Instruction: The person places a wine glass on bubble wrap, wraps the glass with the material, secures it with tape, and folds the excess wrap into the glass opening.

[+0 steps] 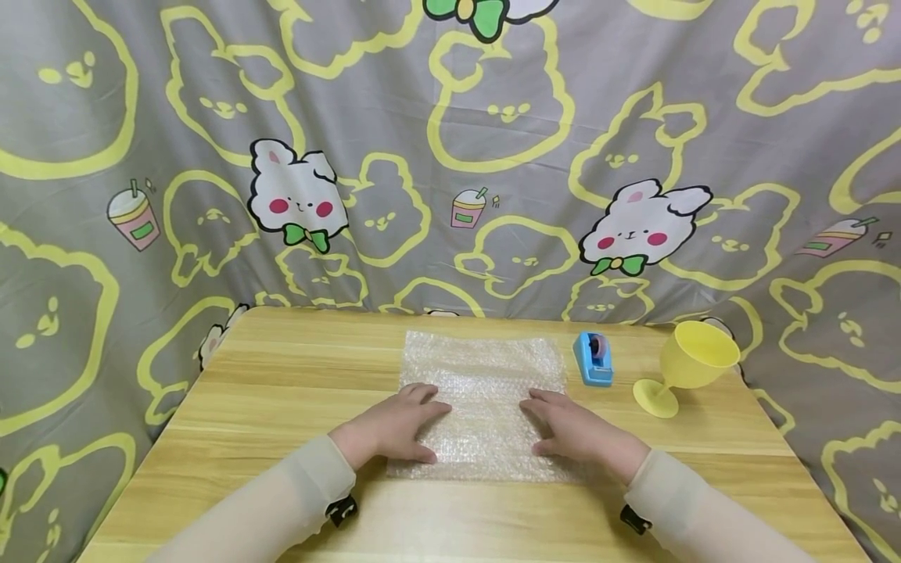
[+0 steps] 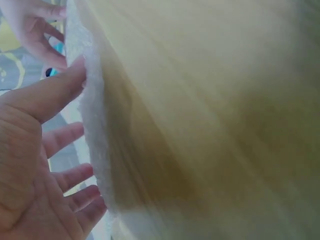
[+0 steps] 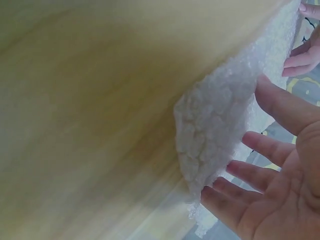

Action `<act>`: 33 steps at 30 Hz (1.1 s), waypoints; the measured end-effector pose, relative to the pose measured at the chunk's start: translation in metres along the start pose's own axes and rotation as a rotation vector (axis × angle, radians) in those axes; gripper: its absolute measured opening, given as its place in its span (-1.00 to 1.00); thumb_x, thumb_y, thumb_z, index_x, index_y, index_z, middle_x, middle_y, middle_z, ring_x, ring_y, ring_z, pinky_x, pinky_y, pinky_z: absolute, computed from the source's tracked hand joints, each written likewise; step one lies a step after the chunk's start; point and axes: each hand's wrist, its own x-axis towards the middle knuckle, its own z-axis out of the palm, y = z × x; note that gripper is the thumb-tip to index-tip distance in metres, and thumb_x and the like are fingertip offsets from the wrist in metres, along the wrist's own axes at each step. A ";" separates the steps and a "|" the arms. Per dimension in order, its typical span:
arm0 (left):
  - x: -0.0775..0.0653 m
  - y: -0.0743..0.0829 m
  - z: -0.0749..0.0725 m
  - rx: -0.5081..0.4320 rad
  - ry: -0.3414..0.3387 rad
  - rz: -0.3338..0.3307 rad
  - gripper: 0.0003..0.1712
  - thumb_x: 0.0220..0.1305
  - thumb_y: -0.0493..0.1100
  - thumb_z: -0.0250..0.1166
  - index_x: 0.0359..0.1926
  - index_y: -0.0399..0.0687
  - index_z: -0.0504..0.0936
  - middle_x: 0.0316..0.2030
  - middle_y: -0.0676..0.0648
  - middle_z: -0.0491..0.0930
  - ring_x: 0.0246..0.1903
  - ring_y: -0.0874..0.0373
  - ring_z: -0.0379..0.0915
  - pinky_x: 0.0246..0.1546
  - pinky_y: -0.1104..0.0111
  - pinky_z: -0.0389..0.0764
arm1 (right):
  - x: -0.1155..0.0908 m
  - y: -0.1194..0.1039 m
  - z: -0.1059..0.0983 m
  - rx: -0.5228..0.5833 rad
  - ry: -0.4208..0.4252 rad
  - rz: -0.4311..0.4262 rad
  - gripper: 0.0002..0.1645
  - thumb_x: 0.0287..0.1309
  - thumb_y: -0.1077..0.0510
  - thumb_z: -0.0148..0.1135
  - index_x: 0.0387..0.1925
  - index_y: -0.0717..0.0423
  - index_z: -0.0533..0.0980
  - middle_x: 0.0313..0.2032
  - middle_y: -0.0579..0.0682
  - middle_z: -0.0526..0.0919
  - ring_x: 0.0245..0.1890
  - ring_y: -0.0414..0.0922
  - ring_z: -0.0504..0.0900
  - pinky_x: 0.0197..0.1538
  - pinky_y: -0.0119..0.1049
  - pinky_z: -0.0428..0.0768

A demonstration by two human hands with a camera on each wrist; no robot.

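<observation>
A sheet of clear bubble wrap point(image 1: 486, 422) lies spread flat on the wooden table point(image 1: 296, 375). On its left part rests my left hand point(image 1: 404, 422), fingers apart and fingertips touching the plastic. My right hand point(image 1: 573, 430) lies likewise on the right part, with its fingertips on the sheet. The left wrist view shows the left thumb and fingers point(image 2: 67, 135) spread against the bubble wrap point(image 2: 92, 105). In the right wrist view the right hand's fingers point(image 3: 270, 150) are spread too, touching the bubbly surface point(image 3: 215, 120). Neither hand grips anything.
A blue tape dispenser point(image 1: 594, 361) with a small roll stands just right of the sheet's far corner. Farther right is a yellow goblet point(image 1: 693, 360), upright on its round foot. A grey patterned curtain point(image 1: 394, 109) hangs behind the table and at its sides.
</observation>
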 end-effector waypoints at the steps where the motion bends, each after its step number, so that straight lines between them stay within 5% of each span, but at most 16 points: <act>1: 0.000 0.000 0.001 -0.002 0.003 0.001 -0.07 0.08 0.22 0.49 0.42 0.01 0.40 0.44 -0.27 0.20 0.42 -0.20 0.10 0.35 -0.03 0.32 | 0.000 0.000 0.000 0.003 -0.003 0.001 -0.16 0.08 0.08 0.51 0.32 0.32 0.38 0.39 0.39 0.25 0.38 0.35 0.24 0.39 0.24 0.24; 33: 0.000 0.003 0.006 0.002 0.001 0.002 -0.01 0.02 0.32 0.48 0.42 0.09 0.38 0.45 -0.24 0.19 0.41 -0.18 0.13 0.35 -0.03 0.32 | -0.010 0.005 -0.003 0.027 -0.038 0.016 -0.09 -0.03 0.05 0.58 0.32 0.30 0.41 0.41 0.39 0.22 0.39 0.34 0.21 0.39 0.23 0.24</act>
